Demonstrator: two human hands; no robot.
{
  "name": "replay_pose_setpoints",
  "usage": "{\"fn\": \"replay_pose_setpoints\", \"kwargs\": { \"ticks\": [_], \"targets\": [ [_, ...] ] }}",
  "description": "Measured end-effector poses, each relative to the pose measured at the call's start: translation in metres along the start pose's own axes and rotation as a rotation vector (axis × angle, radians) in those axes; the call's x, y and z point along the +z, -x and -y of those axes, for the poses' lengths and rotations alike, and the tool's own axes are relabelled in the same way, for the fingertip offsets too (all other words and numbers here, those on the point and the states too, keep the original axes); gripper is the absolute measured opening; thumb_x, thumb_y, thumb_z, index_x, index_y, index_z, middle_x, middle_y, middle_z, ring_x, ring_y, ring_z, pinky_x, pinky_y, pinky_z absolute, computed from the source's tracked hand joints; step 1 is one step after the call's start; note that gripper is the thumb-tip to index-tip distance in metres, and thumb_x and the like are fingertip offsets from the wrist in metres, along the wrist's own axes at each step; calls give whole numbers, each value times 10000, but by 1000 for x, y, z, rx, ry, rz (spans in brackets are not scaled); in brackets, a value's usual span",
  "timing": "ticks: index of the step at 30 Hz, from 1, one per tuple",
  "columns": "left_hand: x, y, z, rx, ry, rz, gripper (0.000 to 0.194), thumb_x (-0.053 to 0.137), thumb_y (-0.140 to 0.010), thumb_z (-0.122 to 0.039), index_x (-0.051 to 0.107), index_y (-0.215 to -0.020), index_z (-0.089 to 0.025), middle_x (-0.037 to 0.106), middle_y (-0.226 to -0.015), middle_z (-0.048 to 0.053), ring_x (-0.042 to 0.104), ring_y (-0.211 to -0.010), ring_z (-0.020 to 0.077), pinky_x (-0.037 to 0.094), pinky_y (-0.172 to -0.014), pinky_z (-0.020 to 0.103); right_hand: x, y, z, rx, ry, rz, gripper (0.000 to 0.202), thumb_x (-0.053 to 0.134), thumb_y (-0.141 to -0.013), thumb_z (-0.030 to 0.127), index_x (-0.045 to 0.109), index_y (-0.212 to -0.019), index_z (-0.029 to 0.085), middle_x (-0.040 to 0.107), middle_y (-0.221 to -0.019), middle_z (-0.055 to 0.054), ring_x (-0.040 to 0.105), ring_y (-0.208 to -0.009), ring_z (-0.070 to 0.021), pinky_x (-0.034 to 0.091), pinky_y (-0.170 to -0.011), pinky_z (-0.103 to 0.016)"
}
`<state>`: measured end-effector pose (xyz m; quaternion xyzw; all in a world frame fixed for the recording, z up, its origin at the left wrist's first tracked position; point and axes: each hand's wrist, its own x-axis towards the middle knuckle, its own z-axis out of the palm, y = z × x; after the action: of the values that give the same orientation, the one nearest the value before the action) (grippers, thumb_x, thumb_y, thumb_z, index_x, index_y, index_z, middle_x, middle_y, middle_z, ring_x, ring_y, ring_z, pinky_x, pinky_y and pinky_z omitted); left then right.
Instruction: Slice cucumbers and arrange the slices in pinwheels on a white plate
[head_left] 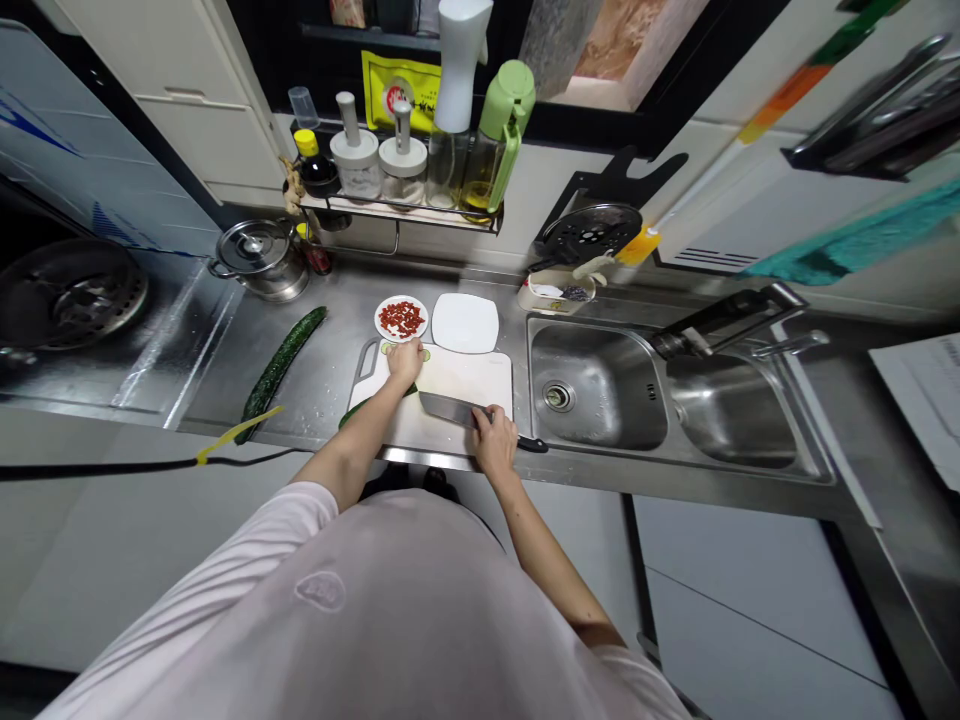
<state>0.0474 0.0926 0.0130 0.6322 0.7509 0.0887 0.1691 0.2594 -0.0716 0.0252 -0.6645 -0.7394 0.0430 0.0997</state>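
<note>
A white cutting board lies on the steel counter in front of me. My left hand is closed over a green cucumber that lies across the board's left part and partly under my forearm. My right hand is wrapped round the handle of a kitchen knife, whose broad blade points left with its tip close to the cucumber's end. Beyond the board stand a white plate of chopped red pieces and a bare white square plate.
A whole cucumber lies left of the board, near a lidded steel pot. At the right is a double sink with a faucet. A condiment rack with bottles and jars hangs behind.
</note>
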Motion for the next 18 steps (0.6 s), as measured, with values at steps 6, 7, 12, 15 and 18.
{"fn": "replay_pose_setpoints", "kwargs": {
  "ticks": [6, 7, 12, 15, 18],
  "targets": [
    [-3, 1, -2, 23, -27, 16, 203, 519, -861, -295, 641, -1003, -216, 701, -973, 101, 609, -966, 256, 318, -891, 381, 2, 1, -1, -5, -1, 4, 334, 508, -893, 212, 622, -1206, 245, 487, -1164, -89, 456, -899, -199, 281, -811, -324],
    [-4, 1, -2, 23, -27, 16, 205, 517, -864, -300, 640, -1004, -215, 701, -974, 101, 608, -965, 256, 319, -887, 380, 2, 1, -1, -3, -1, 4, 333, 511, -892, 213, 623, -1204, 246, 486, -1165, -89, 455, -899, -198, 281, -812, -324],
    [-4, 1, -1, 23, -34, 15, 204, 522, -862, -319, 648, -990, -222, 702, -964, 92, 607, -956, 257, 325, -871, 372, 4, 0, -2, 7, 2, 15, 350, 521, -881, 205, 619, -1214, 254, 473, -1181, -90, 452, -911, -201, 284, -818, -326],
    [-3, 0, -1, 32, -51, 22, 202, 506, -867, -313, 667, -943, -218, 703, -958, 98, 604, -957, 257, 323, -870, 376, 4, -1, -1, 6, 3, 24, 361, 524, -875, 198, 615, -1220, 253, 473, -1183, -92, 454, -920, -204, 285, -820, -324],
    [-4, -2, -1, 32, -65, 39, 221, 497, -866, -311, 687, -903, -205, 703, -960, 116, 602, -964, 262, 322, -874, 383, 3, 0, -1, 5, 0, 32, 366, 525, -870, 193, 615, -1220, 253, 475, -1181, -91, 456, -919, -203, 285, -821, -321]
  ]
}}
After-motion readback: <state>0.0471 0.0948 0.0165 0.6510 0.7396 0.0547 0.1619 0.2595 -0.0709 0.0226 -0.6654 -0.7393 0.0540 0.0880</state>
